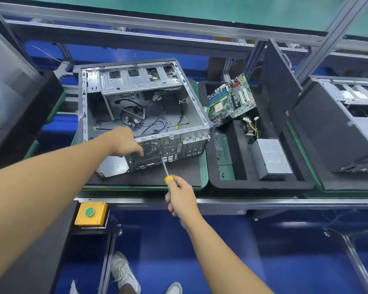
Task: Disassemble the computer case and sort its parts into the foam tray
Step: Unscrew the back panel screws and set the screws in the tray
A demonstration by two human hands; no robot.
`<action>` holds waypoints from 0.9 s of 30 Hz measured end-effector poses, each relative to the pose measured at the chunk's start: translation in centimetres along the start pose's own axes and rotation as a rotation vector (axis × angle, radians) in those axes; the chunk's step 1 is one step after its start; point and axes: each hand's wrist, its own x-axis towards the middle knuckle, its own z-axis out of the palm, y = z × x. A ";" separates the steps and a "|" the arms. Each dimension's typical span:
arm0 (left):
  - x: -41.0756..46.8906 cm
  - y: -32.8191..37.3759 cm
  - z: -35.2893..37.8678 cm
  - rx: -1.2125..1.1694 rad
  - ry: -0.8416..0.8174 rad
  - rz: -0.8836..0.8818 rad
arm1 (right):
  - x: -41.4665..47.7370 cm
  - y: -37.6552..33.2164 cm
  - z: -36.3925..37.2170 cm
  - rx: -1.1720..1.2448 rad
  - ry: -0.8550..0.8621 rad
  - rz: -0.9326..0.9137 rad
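In the head view, the open computer case [145,115] lies on its side at the frame's centre on a black mat [149,179], with loose cables [136,119] on its floor. The left hand [123,141] comes in from eight o'clock and rests over the case's near rear wall, its fingers stretched down against the round fan grille [151,149] and wrapped around nothing. The right hand [181,196], at six o'clock of the case, is closed around the yellow handle of a screwdriver [167,172], whose tip meets the rear panel just beside the grille. At three o'clock of the case sits the black foam tray [261,184], holding a tilted green motherboard [232,98] at its far end and a grey power supply [272,158] nearer. A yellow button box [91,213] sits at seven o'clock.
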 end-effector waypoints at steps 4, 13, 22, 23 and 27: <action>-0.1 0.1 -0.1 -0.022 -0.006 -0.014 | -0.2 -0.6 0.2 0.223 -0.074 0.174; -0.1 0.1 -0.2 -0.062 -0.028 -0.022 | -0.2 -1.0 1.0 -0.202 0.067 0.005; -0.1 0.2 -0.1 -0.109 -0.039 -0.019 | 1.7 -0.1 -1.4 0.441 -0.369 0.311; -0.1 0.2 -0.1 -0.110 -0.041 -0.020 | 1.7 -0.1 -1.6 0.456 -0.402 0.310; 0.0 0.3 -0.1 -0.121 -0.042 -0.026 | 1.1 0.2 -1.0 0.196 -0.208 0.147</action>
